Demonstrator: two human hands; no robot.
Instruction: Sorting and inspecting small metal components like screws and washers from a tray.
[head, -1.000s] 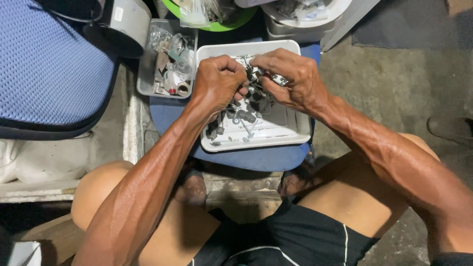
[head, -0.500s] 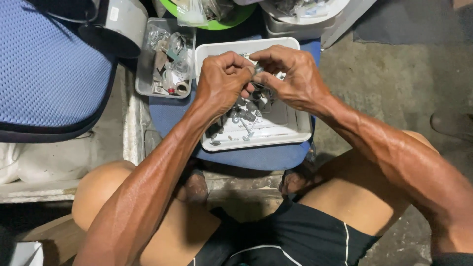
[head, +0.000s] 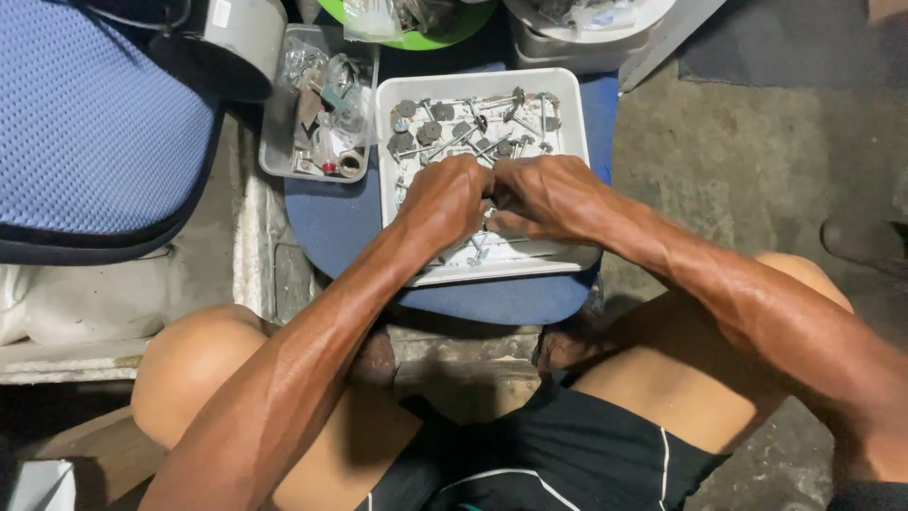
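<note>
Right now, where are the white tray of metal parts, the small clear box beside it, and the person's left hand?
White tray (head: 575, 112), head view: bare right rim.
Small clear box (head: 274, 142), head view: left wall.
Left hand (head: 445, 197), head view: back of the hand.

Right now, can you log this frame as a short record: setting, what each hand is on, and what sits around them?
Setting: person seated, working over a white tray on a blue stool
Left hand: knuckles up, over the tray, fingertips meeting the right hand
Right hand: over the tray, pinching something small, hidden
Tray contents: small metal discs and pins
Nearby: clear tray of odd parts, blue chair seat, green bowl
</note>
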